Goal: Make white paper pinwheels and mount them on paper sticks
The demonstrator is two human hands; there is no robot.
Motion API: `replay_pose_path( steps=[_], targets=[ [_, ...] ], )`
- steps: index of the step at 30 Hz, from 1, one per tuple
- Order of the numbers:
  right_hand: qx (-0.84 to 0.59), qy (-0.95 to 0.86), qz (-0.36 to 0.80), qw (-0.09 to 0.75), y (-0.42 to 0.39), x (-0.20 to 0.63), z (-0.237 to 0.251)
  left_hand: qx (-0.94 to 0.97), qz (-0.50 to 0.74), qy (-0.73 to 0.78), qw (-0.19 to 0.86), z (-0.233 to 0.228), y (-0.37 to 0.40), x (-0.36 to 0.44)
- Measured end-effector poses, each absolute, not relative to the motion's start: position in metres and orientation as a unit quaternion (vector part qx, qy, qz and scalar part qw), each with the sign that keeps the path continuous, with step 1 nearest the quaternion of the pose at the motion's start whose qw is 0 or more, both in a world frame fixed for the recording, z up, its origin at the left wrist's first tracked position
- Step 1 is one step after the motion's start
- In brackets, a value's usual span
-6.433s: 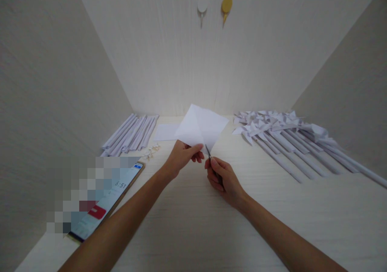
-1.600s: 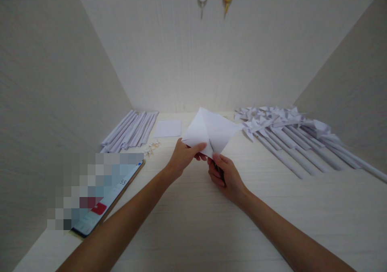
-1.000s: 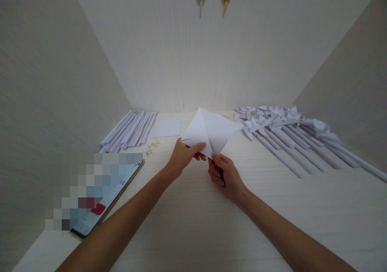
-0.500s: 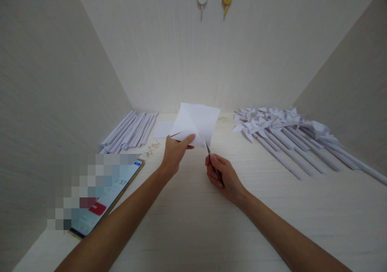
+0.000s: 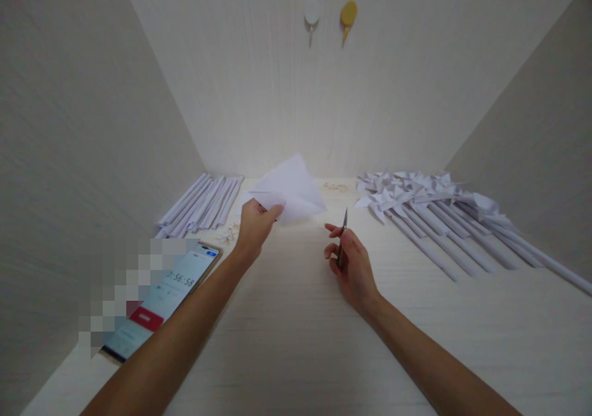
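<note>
White paper sheet (image 5: 290, 188) sits pinched at its near corner by the left hand (image 5: 254, 225), lifted above the pale worktop (image 5: 296, 336). The right hand (image 5: 352, 263) is well apart to the right, fingers curled around small scissors (image 5: 342, 238), blades pointing up and away from the sheet.

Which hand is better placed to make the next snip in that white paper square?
Right. The right hand already has the scissors in its grip, blades up, just right of the paper square. The left hand pinches the paper's near edge, holding it up.
</note>
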State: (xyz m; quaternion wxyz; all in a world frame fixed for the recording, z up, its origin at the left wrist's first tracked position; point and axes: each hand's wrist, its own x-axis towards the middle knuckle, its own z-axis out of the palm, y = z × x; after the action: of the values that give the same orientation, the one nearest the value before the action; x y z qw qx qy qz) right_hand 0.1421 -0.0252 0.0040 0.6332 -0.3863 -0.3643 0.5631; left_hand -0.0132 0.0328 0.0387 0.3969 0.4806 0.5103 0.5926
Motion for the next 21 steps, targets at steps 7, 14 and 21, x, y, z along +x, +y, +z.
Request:
replay_pose_path(
  steps=[7, 14, 21],
  targets=[
    [-0.443, -0.401, 0.547, 0.586, -0.023, 0.14, -0.001, 0.573, 0.513, 0.473, 0.43, 0.033, 0.03, -0.009],
    [-0.466, -0.436, 0.541, 0.548, -0.022, 0.142, -0.005, 0.578, 0.494, 0.473, 0.445, 0.033, 0.028, -0.006],
    [-0.486, -0.383, 0.512, 0.595, -0.021, 0.144, -0.009, 0.549, 0.519, 0.489, 0.435, 0.036, 0.033, -0.011]
  ],
)
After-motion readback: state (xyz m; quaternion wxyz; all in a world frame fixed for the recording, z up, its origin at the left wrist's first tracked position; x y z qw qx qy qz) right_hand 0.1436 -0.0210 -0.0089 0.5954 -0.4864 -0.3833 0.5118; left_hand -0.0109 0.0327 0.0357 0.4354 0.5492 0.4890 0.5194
